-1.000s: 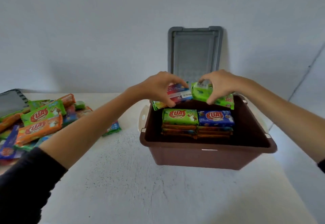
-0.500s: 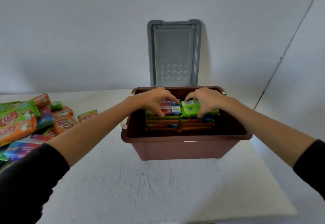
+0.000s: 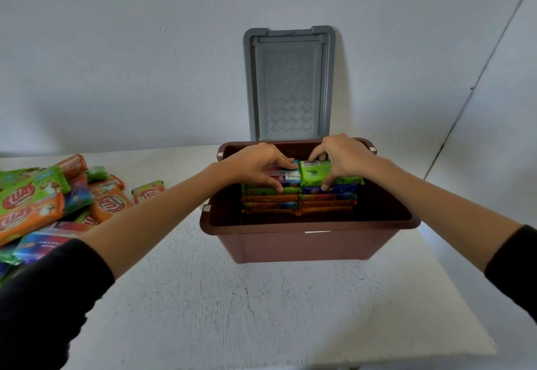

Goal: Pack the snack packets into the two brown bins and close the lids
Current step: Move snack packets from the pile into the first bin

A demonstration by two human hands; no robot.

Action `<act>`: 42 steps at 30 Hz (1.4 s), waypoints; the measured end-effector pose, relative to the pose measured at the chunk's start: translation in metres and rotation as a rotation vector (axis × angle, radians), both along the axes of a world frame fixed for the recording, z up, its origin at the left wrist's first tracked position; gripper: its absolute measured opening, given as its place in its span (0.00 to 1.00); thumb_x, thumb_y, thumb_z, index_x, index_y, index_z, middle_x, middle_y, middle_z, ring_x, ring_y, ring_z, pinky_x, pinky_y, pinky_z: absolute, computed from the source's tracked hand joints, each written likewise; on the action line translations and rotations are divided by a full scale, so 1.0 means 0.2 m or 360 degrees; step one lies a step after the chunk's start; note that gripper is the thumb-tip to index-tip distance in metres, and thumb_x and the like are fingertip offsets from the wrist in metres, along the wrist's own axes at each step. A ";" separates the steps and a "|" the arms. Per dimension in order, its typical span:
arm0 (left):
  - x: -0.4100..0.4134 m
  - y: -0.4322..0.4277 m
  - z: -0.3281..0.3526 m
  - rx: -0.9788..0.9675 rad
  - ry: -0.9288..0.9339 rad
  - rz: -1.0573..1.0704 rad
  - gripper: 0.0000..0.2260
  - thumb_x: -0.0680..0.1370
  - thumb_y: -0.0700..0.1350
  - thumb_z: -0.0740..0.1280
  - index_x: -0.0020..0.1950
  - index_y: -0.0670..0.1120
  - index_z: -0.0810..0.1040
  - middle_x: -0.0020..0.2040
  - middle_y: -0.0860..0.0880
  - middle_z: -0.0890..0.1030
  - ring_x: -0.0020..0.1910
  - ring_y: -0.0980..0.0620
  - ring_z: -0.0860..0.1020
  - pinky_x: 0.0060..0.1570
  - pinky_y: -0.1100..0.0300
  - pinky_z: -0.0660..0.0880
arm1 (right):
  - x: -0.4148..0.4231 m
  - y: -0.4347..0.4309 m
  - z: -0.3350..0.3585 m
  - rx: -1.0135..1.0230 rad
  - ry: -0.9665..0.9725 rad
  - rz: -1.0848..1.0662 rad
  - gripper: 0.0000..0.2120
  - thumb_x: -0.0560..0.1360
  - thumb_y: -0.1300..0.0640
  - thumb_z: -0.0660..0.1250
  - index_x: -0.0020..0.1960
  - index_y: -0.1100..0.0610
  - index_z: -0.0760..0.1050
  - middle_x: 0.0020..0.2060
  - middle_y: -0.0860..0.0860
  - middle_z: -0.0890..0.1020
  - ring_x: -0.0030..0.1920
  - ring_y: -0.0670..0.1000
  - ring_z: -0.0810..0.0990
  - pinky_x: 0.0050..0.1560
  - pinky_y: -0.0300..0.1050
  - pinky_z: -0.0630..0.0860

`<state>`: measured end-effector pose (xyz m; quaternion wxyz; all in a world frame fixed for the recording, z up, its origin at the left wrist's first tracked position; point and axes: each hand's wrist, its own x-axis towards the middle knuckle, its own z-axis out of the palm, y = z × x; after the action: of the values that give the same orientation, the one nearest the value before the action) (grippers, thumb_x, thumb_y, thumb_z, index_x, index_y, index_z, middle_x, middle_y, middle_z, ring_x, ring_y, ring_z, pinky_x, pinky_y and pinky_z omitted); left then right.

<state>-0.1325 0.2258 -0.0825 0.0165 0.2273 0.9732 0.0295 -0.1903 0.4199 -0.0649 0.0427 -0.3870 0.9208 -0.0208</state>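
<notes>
Seating two packets at once is the step in hand, I judge. The left hand (image 3: 258,166) grips a blue-and-red packet (image 3: 286,174), fingers curled over its top and thumb at the near edge. The right hand (image 3: 343,157) holds a green packet (image 3: 315,172) the same way. Both packets lie on top of the two side-by-side stacks (image 3: 299,202) inside the brown bin (image 3: 313,243), which stands at 12 o'clock on the white table (image 3: 261,311).

To do it well, lower each packet flat, square its edges with the stack beneath and keep the two meeting along the middle seam. Let go only when neither tilts. Level layers should leave room for the grey lid (image 3: 289,84), which stands upright against the wall at 12 o'clock behind the bin.

Many loose packets (image 3: 43,204) wait in a heap at 9 o'clock, so packing looks far from finished, and no second bin is in view. Their wrappers carry a red oval logo that reads roughly "UAT". The green packet shows a barcode, its digits too small to read.
</notes>
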 end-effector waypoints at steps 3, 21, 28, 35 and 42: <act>0.00 0.02 0.00 -0.0141 0.0070 -0.0017 0.27 0.73 0.52 0.69 0.70 0.49 0.68 0.68 0.49 0.72 0.66 0.50 0.70 0.64 0.55 0.66 | 0.00 -0.01 -0.01 0.0012 -0.0023 0.0012 0.34 0.61 0.47 0.78 0.64 0.53 0.73 0.54 0.53 0.78 0.55 0.54 0.77 0.49 0.47 0.74; 0.00 -0.08 0.14 0.0602 0.0271 0.0320 0.09 0.76 0.42 0.67 0.53 0.40 0.81 0.49 0.44 0.83 0.46 0.54 0.80 0.45 0.76 0.72 | -0.07 -0.12 0.07 -0.0588 -0.0201 0.0101 0.17 0.68 0.55 0.74 0.56 0.55 0.79 0.47 0.52 0.83 0.41 0.46 0.77 0.50 0.43 0.75; 0.22 -0.37 0.12 0.0905 0.0779 0.1092 0.06 0.75 0.40 0.66 0.49 0.43 0.82 0.49 0.45 0.82 0.45 0.51 0.80 0.48 0.64 0.76 | 0.01 -0.47 0.11 -0.0754 -0.0226 0.0423 0.13 0.72 0.55 0.71 0.56 0.54 0.79 0.42 0.49 0.80 0.43 0.47 0.78 0.50 0.44 0.75; 0.59 -0.70 0.09 0.0708 0.0810 0.1781 0.11 0.75 0.43 0.67 0.57 0.45 0.79 0.57 0.44 0.78 0.53 0.48 0.77 0.51 0.58 0.72 | 0.19 -0.97 0.09 -0.0674 -0.0425 0.0702 0.13 0.71 0.57 0.71 0.56 0.55 0.79 0.47 0.54 0.82 0.50 0.53 0.80 0.55 0.50 0.76; 0.94 -1.11 -0.04 0.0345 -0.0288 0.2266 0.46 0.67 0.64 0.69 0.76 0.52 0.47 0.77 0.43 0.47 0.75 0.39 0.46 0.72 0.40 0.49 | 0.37 -1.44 -0.04 -0.0014 -0.0511 0.0912 0.26 0.76 0.49 0.64 0.71 0.53 0.64 0.68 0.57 0.68 0.64 0.56 0.71 0.52 0.49 0.74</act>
<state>0.0545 0.0037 -0.0905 0.0511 -0.4643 0.8717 0.1480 -0.1165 0.1314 -0.0738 0.1896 -0.6224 0.7559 -0.0726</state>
